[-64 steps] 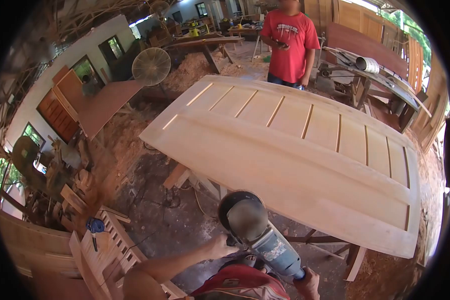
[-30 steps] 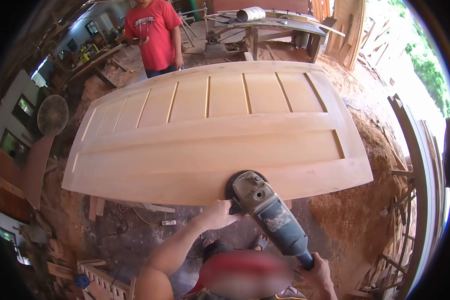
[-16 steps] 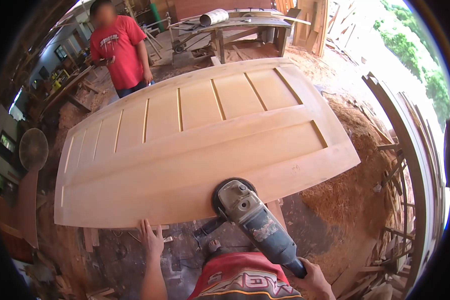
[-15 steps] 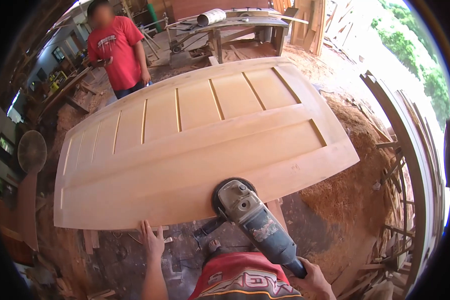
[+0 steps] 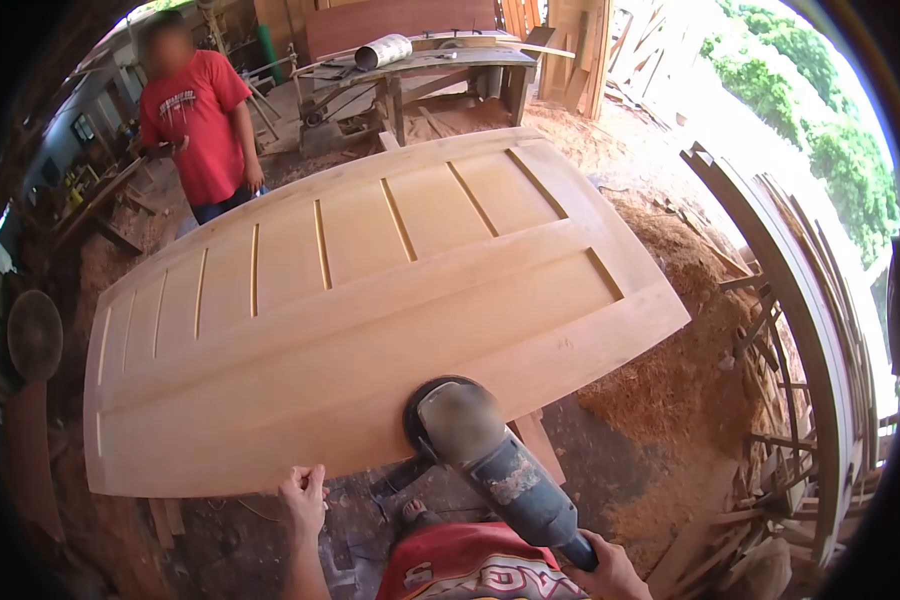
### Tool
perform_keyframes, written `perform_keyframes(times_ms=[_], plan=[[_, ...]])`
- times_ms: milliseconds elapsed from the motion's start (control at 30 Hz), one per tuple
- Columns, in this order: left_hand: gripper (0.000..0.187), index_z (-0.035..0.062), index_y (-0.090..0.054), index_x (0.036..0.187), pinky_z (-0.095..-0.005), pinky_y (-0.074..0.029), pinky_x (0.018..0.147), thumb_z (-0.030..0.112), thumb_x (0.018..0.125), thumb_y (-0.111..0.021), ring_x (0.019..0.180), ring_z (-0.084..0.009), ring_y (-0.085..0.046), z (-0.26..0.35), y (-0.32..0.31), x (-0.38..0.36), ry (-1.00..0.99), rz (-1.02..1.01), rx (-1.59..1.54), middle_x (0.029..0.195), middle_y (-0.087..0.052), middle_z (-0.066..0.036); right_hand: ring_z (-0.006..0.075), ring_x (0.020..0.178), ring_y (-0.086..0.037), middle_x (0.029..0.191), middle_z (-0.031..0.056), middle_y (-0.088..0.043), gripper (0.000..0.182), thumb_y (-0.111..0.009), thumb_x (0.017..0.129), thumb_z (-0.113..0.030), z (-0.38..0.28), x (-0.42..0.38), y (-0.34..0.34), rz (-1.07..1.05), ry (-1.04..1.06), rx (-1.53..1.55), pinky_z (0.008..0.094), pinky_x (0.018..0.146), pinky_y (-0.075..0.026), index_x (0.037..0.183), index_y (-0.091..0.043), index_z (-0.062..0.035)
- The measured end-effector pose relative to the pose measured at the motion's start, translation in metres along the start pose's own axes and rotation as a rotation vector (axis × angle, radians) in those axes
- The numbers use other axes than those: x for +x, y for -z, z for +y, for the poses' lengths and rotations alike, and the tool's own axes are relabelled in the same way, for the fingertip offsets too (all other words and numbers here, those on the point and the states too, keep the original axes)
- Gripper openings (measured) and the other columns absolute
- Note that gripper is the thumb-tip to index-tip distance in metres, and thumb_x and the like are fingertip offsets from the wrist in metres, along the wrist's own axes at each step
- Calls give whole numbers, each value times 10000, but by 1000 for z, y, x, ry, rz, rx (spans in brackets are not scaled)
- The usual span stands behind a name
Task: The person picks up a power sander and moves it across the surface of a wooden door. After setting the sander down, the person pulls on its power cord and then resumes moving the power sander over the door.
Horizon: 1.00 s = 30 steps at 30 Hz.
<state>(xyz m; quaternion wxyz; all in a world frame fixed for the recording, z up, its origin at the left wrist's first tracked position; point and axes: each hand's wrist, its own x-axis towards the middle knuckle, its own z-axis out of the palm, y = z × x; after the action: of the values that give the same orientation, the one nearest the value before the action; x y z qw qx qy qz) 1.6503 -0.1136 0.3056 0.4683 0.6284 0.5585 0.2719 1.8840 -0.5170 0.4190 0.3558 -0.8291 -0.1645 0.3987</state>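
Note:
A pale wooden panelled door [image 5: 350, 330] lies flat in front of me, its grooves and recessed panels facing up. My right hand [image 5: 610, 568] is wrapped round the rear handle of a grey-and-blue angle grinder [image 5: 518, 480]. The grinder's round dark disc [image 5: 418, 412] rests at the near edge of the door, partly hidden under the tool head. A side handle [image 5: 402, 477] sticks out to the left of the tool. My left hand [image 5: 303, 500] is at the door's near edge with its fingers curled together; whether anything is between them is hidden.
Across the door stands a person in a red shirt [image 5: 198, 125]. Behind is a workbench [image 5: 450, 75] with a metal can [image 5: 383, 52] on it. Long boards [image 5: 780, 290] lean at the right. Sawdust and shavings [image 5: 650, 390] cover the floor; a round fan [image 5: 35, 335] stands left.
My left hand's fingers have gone from spread against the door edge to curled together. The view has shifted, so the door and grinder sit lower and further left.

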Motion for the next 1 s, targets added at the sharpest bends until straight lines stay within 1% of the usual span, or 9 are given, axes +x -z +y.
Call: perform_keyframes(times_ms=[100, 167, 267, 333, 433, 533, 600, 833, 1000], plan=[[311, -33, -635, 892, -305, -533, 685, 263, 972, -688, 726, -160, -672, 52, -17, -13, -110, -328, 15, 763, -678, -97, 262, 1001, -725, 1058, 229, -729, 601, -769, 796, -152, -2, 2, 0, 17, 3, -52, 387, 882, -551, 1352, -576, -32], [401, -41, -638, 1060, -401, -557, 788, 343, 957, -695, 894, -308, -715, 83, -37, -20, -553, -498, 282, 888, -709, -204, 253, 1002, -723, 1061, 225, -730, 585, -770, 804, -151, 1, 5, 2, 22, 48, -70, 384, 880, -550, 1345, -583, -31], [535, -49, -565, 1247, -490, -531, 889, 351, 924, -712, 1055, -430, -665, 106, -64, -38, -675, -621, 600, 1015, -693, -282, 236, 990, -719, 1058, 216, -733, 553, -763, 822, -145, 9, 8, 3, 29, 91, -55, 373, 874, -549, 1336, -594, -32], [549, -32, -536, 1263, -518, -527, 872, 338, 902, -722, 1011, -457, -661, 102, -85, -37, -573, -634, 704, 999, -699, -271, 229, 959, -709, 1038, 203, -734, 548, -722, 857, -122, 4, 10, 10, 6, 110, -58, 365, 844, -547, 1380, -576, -51], [494, -13, -554, 1195, -541, -525, 843, 312, 872, -736, 959, -476, -664, 99, -109, -33, -427, -637, 787, 969, -708, -259, 338, 971, -725, 1054, 199, -728, 682, -825, 757, -266, 14, 20, 24, -92, 64, -131, 395, 857, -556, 1366, -573, -88], [417, 2, -581, 1098, -551, -522, 816, 295, 852, -746, 918, -484, -665, 103, -117, -30, -389, -627, 812, 925, -709, -257, 383, 996, -706, 1129, 209, -708, 718, -799, 806, -364, 29, 25, 27, -135, 92, -183, 433, 863, -563, 1413, -535, -87], [420, 1, -583, 1094, -531, -528, 817, 305, 852, -743, 920, -455, -677, 105, -117, -31, -393, -640, 855, 908, -705, -257, 389, 996, -703, 1148, 209, -699, 713, -795, 804, -359, 38, 27, 27, -145, 120, -194, 435, 864, -565, 1410, -534, -89], [362, 18, -607, 1099, -548, -518, 812, 255, 851, -720, 921, -478, -663, 103, -121, -33, -361, -629, 823, 925, -705, -267, 398, 1001, -695, 1163, 205, -693, 691, -782, 802, -327, 42, 34, 36, -173, 153, -209, 439, 869, -568, 1399, -532, -86], [347, 7, -618, 1064, -562, -517, 796, 252, 845, -727, 900, -493, -658, 108, -122, -35, -351, -630, 809, 885, -699, -280, 369, 1020, -698, 1154, 188, -705, 694, -795, 785, -266, 37, 38, 45, -198, 122, -190, 417, 879, -564, 1413, -535, -123]])
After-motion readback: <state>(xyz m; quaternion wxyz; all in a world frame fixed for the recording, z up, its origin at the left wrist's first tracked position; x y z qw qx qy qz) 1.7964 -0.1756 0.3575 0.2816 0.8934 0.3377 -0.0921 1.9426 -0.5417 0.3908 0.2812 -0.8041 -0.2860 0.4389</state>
